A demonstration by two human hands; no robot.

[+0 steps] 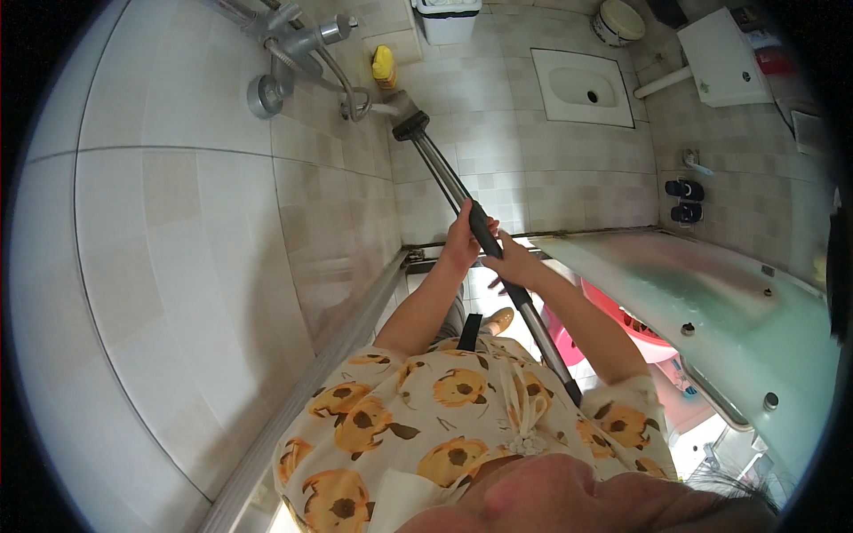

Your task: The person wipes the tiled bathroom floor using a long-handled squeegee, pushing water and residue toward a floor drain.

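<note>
A mop with a metal pole [445, 166] and a dark grip sleeve slants across the middle of the view. Its dark head joint with a pale, blurred end [402, 106] is at the tiled wall, beside the shower pipes. My left hand [464, 236] is closed around the upper part of the grip sleeve. Lower on the sleeve, my right hand [514, 263] lies against the pole with some fingers spread; how firmly it holds is not clear. The pole's lower end passes beside my flower-patterned top.
Chrome shower fittings [293, 40] stick out at upper left, near a yellow bottle [384, 66]. A squat toilet [566, 86] is set in the floor beyond a door track [600, 231]. The frosted glass door [720, 300] stands at right, a white bin [448, 26] at the back.
</note>
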